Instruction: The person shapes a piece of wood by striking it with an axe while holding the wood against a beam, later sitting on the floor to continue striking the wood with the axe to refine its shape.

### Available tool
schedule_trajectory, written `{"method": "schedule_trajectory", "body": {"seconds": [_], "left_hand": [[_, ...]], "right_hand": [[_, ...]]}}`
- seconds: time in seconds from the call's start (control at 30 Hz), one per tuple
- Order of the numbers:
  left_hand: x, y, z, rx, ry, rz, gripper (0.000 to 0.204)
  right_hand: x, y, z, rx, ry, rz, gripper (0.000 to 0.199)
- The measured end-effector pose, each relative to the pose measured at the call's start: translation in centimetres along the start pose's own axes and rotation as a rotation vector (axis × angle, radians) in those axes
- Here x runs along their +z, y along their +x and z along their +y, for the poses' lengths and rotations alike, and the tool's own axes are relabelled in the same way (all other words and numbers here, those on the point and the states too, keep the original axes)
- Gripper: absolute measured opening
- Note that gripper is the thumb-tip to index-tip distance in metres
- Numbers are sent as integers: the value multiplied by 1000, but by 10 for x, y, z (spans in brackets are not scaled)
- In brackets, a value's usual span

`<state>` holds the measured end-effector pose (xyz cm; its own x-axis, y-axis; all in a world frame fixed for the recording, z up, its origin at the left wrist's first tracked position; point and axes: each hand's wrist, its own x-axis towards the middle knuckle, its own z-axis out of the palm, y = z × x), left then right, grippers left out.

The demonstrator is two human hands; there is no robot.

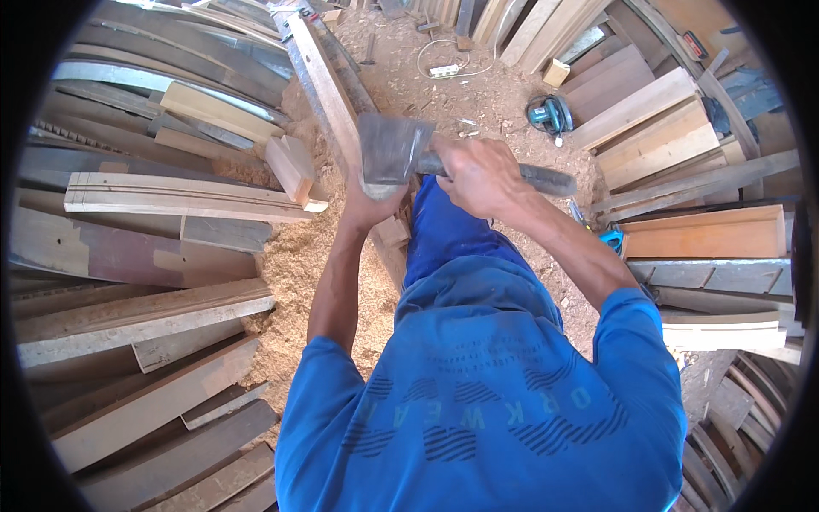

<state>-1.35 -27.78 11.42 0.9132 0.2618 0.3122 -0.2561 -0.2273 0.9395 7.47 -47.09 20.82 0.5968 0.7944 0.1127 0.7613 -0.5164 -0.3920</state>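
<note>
My right hand [484,177] is closed round the thick grey handle [546,179] of a wooden mallet. The broad dark mallet head [391,147] has a pale worn lower end and hangs just over my left hand [373,207]. That hand looks closed, but the head covers its fingers and whatever they hold. Below both hands a long pale timber beam [317,81] runs away from me toward the far left. Its near part [392,235] shows beside my blue trouser leg.
Wood shavings [311,282] cover the floor at left. Stacked boards [171,198] line the left side, more planks [653,111] the right. A teal circular saw [548,115], a white power strip [444,72] with its cord, and a hammer [368,49] lie on the floor ahead.
</note>
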Motion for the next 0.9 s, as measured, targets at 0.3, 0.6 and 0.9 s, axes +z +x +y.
{"method": "schedule_trajectory", "body": {"seconds": [0.3, 0.6, 0.9], "left_hand": [[-8, -10, -14, 98, 53, -15, 13], [-9, -27, -40, 109, 144, 76, 22], [-9, 13, -22, -122, -21, 182, 14]], "right_hand": [[-22, 20, -18, -160, 516, 527, 35], [0, 3, -9, -9, 94, -77, 28], [-32, -15, -25, 28, 649, 233, 35]]}}
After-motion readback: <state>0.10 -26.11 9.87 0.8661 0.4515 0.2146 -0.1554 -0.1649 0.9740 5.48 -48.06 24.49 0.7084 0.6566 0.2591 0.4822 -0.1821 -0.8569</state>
